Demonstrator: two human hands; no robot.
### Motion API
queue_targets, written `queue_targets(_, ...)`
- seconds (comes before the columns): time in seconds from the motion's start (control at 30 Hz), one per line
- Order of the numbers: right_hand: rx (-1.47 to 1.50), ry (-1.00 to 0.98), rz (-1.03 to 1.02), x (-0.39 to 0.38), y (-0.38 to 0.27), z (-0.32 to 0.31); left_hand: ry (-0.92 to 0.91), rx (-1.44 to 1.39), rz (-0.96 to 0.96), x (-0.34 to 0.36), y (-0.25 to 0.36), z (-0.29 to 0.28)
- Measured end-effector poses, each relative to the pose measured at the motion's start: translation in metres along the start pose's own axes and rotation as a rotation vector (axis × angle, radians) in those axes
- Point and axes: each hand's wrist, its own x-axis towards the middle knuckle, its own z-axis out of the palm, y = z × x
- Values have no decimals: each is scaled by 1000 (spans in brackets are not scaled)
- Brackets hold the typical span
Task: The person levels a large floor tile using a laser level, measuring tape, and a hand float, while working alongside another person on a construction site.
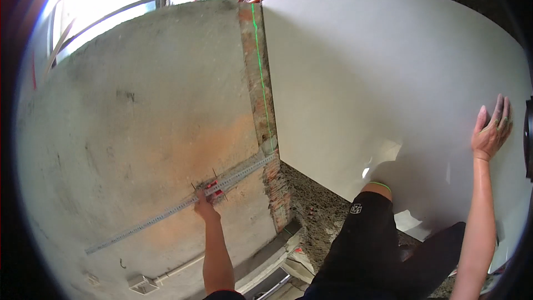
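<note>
A long metal ruler (150, 221) lies slanted across the grey plastered wall (166, 78), its upper right end at the strip of exposed brick (271, 173). My left hand (204, 208) grips it near the middle, with the fingertips partly hidden. Beside those fingers, a red wall box (211, 185) with wires sticking out sits behind the ruler. To the right stands a big, smooth white panel (333, 78), tilted, one edge close to the brick strip. My right hand (492, 135) rests flat on its face near the far right, fingers stretched out.
A green laser line (261, 72) runs down the brick strip. Rough ground (311, 200) shows below the panel, near my knee (377, 190). Low on the wall are a white box (143, 284) and a pipe (180, 267). A bright opening (105, 0) is at the upper left.
</note>
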Motion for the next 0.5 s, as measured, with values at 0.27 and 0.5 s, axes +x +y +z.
queue_targets(0.27, -115, -47, -67, -18, 44, 21, 21, 76, 83, 4, -109, -1)
queue_targets(0.5, 511, -384, 266, -96, 133, -91, 67, 72, 210, 11, -137, -6)
